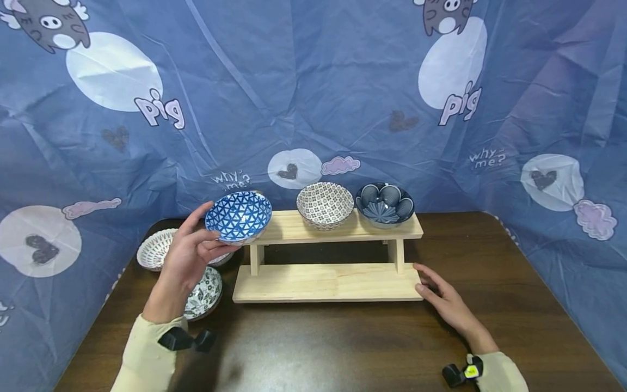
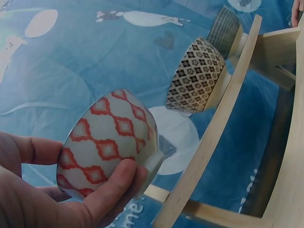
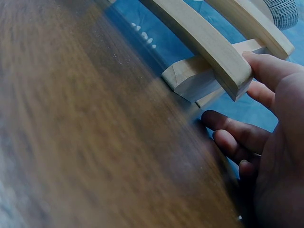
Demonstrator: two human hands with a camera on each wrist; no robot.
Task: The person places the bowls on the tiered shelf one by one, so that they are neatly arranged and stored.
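My left hand [image 1: 188, 256] pinches a bowl [image 1: 240, 216] by its rim and side, fingers beneath and thumb near the edge. Inside, the bowl has a blue-and-white triangle pattern; its white outside with red diamond shapes [image 2: 102, 137] shows in the left wrist view. It is held at the left end of the upper board of a two-tier wooden stand [image 1: 333, 283]. On that board sit a bowl with a small brown pattern [image 1: 325, 204] and a dark blue bowl [image 1: 385, 205]. My right hand [image 1: 448, 302] touches the right end of the lower board with its fingertips.
Left of the stand, a white patterned bowl [image 1: 155, 250] and a bowl with dark green leaves [image 1: 204, 294] rest on the dark wooden table [image 1: 313, 348]; another is mostly hidden behind the left hand. A blue printed cloth [image 1: 333, 81] hangs behind and at both sides.
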